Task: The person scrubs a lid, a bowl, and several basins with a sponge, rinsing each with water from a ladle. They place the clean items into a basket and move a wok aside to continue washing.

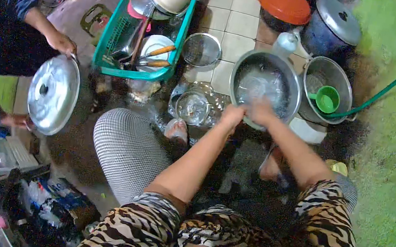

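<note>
Nearest: tiger-striped sleeves and both forearms reaching forward from the wearer.

Left hand (pixel 233 115) sits on the near rim of the round steel wash basin (pixel 266 87), fingers curled over the edge, gripping it. Right hand (pixel 262 111) is just beside it, inside the near edge of the basin, fingers bent down toward the wet contents; blurred, can't tell whether it holds anything. Hands almost touch each other.

Basin sits on the tiled floor (pixel 236 24) directly ahead of both hands, opening up. Round, so no long axis to call.

Left of the basin: clear glass lid (pixel 193 107), then round wire-mesh strainer (pixel 201 50) further out. Right: steel pot with green plastic dipper (pixel 327 98) inside, green hose (pixel 395 84) running to it.

Further: teal plastic crate (pixel 116 45) with dishes, orange-lidded pot (pixel 284 5), dark pot with grey metal lid (pixel 338 19).

Far left: another person's hand (pixel 61 42) holding a large round aluminium lid (pixel 53 94) on edge.
</note>
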